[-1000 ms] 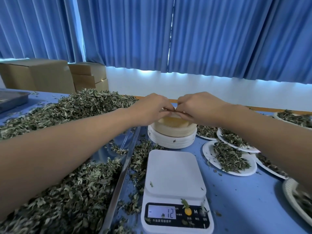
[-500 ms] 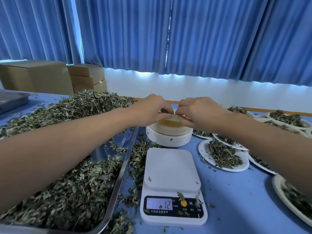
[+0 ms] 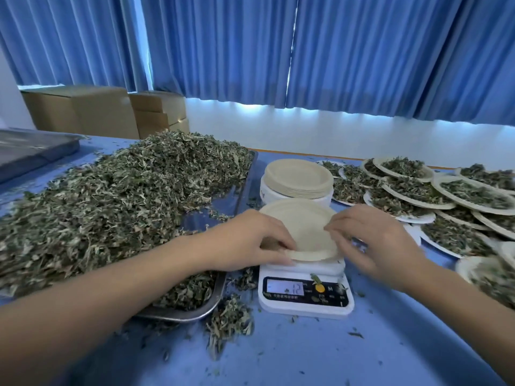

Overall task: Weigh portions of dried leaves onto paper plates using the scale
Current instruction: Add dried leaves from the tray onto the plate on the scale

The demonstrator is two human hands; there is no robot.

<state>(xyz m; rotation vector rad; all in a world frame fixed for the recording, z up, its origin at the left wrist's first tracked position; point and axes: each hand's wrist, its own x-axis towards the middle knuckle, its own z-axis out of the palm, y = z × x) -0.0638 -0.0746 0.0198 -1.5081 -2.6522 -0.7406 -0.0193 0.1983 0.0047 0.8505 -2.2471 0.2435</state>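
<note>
Under blue curtains (image 3: 362, 51), a blue table (image 3: 306, 358) bears heaped dried leaves (image 3: 125, 196).

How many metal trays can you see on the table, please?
2. One metal tray holds the dried leaves, left of the scale; the second tray lies at the far left. Others may be hidden.

A bare paper plate (image 3: 303, 227) lies over the white scale (image 3: 306, 302), whose display is lit. Dried leaves (image 3: 125, 196) heap a metal tray (image 3: 195, 313) at its left; behind stands a plate stack (image 3: 298, 176), with filled plates (image 3: 418, 188) overlapping rightward.
</note>
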